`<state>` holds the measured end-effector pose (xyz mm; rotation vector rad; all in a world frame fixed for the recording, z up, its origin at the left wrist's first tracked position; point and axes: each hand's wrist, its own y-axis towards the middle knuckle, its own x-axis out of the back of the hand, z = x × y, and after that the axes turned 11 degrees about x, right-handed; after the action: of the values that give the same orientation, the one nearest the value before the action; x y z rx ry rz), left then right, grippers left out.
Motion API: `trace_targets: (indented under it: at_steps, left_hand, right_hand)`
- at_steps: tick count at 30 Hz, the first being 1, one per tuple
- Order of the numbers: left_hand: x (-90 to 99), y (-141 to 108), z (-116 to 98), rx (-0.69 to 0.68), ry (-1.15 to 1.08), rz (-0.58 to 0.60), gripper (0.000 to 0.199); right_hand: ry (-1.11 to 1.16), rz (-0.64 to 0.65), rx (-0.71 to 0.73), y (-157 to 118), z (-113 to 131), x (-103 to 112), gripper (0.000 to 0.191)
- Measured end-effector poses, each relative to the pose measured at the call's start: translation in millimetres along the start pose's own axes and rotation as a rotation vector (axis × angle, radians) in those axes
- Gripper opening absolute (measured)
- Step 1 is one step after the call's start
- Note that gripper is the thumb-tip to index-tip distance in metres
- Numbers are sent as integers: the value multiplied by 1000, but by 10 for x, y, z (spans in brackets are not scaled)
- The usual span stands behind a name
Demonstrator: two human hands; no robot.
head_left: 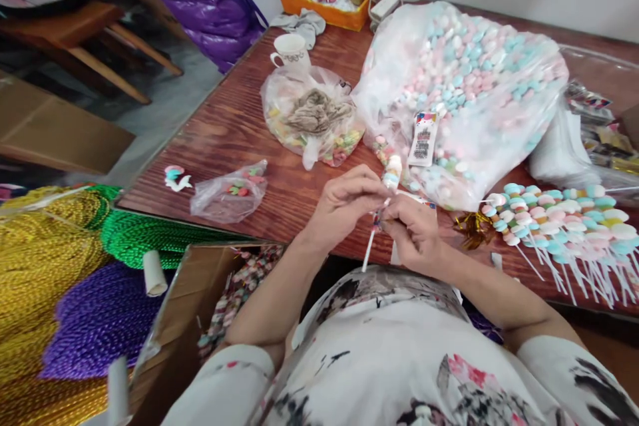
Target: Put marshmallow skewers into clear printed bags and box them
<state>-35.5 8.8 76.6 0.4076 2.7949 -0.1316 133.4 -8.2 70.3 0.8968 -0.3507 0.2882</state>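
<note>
My left hand [347,203] and my right hand [412,226] meet at the table's front edge, fingers pinched around one candy stick [393,176]. Its pastel and white discs rise above my fingers, and its white stick slants down below them. Something small and shiny shows at the neck between my fingertips; its kind is hard to make out. To the right lies a pile of similar candy sticks [564,219], white sticks toward me. Gold twist ties [474,227] rest beside that pile. A small printed packet [423,138] lies on the big bag of pastel candies [464,80].
A bag with coloured pieces [314,116], a mug [291,52] and an orange tray [324,3] stand farther back. At left are a small plastic bag [230,192] and a mermaid-tail piece [177,178]. An open carton [174,319] and bead strands [104,319] sit below the table.
</note>
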Motion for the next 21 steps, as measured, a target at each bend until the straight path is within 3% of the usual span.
trace_targets:
  at_steps: [3, 5, 7, 9, 11, 15, 18, 21]
  left_hand:
    - [4, -121, -77, -25, 21, 65, 19]
    - [27, -150, 24, 68, -113, -11, 28]
    - [65, -140, 180, 190, -249, -127, 19]
    - [107, -144, 304, 340, -318, -132, 17]
    - [149, -200, 348, 438, -317, -46, 30]
    - [206, -381, 303, 495, -189, 235, 51]
    - [188, -403, 331, 601, -126, 322, 66]
    - [127, -331, 348, 552, -216, 208, 76]
  right_hand:
    - [34, -40, -136, -94, -52, -10, 15]
    - [18, -38, -116, -175, -102, -47, 14]
    - [23, 10, -78, -253, -129, -123, 14]
    - [57, 36, -100, -304, -146, -206, 16]
    - [87, 7, -169, -307, -177, -249, 16]
    - [89, -103, -242, -168, -237, -164, 16]
    - [13, -89, -116, -67, -163, -76, 14]
    - [-100, 38, 127, -103, -23, -106, 15]
